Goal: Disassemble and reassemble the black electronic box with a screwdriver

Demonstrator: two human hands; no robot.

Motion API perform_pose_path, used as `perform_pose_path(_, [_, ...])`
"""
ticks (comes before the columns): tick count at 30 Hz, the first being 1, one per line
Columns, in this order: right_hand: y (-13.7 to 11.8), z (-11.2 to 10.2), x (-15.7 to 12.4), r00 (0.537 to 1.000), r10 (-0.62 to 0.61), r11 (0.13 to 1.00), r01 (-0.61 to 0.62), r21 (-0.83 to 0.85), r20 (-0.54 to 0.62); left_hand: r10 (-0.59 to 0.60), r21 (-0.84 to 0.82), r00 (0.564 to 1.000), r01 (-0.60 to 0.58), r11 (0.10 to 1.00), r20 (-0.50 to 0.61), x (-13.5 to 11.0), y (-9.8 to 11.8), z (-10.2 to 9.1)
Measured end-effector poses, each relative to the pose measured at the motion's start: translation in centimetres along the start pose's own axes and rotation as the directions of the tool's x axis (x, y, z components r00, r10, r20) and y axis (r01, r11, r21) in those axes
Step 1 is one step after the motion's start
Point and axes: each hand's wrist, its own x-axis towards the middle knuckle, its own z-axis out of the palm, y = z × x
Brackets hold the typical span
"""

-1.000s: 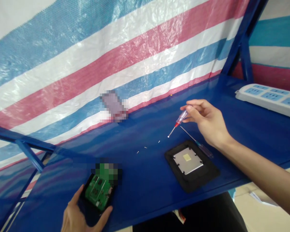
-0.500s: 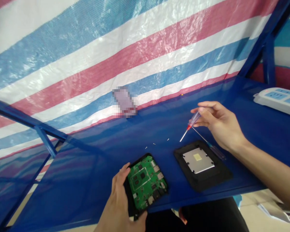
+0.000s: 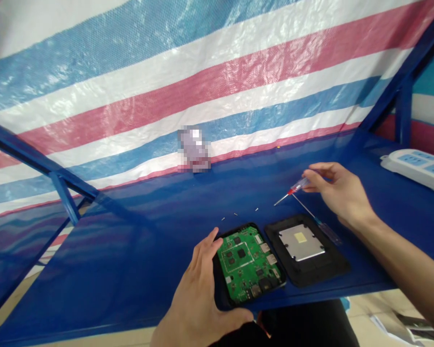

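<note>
Board: a green circuit board (image 3: 248, 265) sits in a black casing (image 3: 220, 289), lower middle of the frame, resting on the tabletop (image 3: 94, 274).

Left hand (image 3: 198, 299): the fingers (image 3: 210, 243) are closed around the casing's left edge and the thumb lies near its bottom edge, steadying it.

Right hand (image 3: 338, 190): right of the frame's middle, its fingers (image 3: 320, 168) and thumb pinch the clear handle of a red-necked screwdriver (image 3: 298, 186), whose tip points down and left, toward the board.

Beside the board: a black pad (image 3: 307, 277) lies just right of the casing, holding a metal plate (image 3: 302, 248) with a yellow square (image 3: 300, 236) on it.

Under the right hand: a second screwdriver (image 3: 327, 233), with a blue handle, lies just above the pad.

Above the board: three tiny screws (image 3: 235, 214) lie in a loose row on the tabletop.

Farther out: a white power strip (image 3: 414, 171) sits at the right edge, a blurred object (image 3: 194, 149) stands against a striped tarp (image 3: 217, 86), and a blue frame beam (image 3: 63, 202) crosses at the left.
</note>
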Motion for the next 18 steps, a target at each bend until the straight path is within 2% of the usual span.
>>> perform_pose_path(4, [0.13,-0.44,0.26,0.997,-0.032,0.961,0.049,-0.27,0.07,-0.005,-0.015,1.0,0.005,1.0,-0.005,0.11,-0.04,0.22])
perform_pose_path(7, [0.13,-0.54,0.2,0.99,-0.083,0.911,0.121,-0.395,0.112,-0.011,-0.026,1.0,0.011,1.0,0.006,0.27,0.09,0.11])
perform_pose_path(13, [0.44,-0.54,-0.3,0.968,-0.176,0.828,0.243,-0.505,0.177,-0.025,-0.053,1.0,0.025,0.998,-0.003,0.27,0.17,-0.03])
perform_pose_path(18, [0.78,-0.57,-0.25,0.954,-0.212,0.774,0.296,-0.559,0.212,-0.03,-0.066,1.0,0.031,0.997,0.01,-0.06,-0.38,0.27])
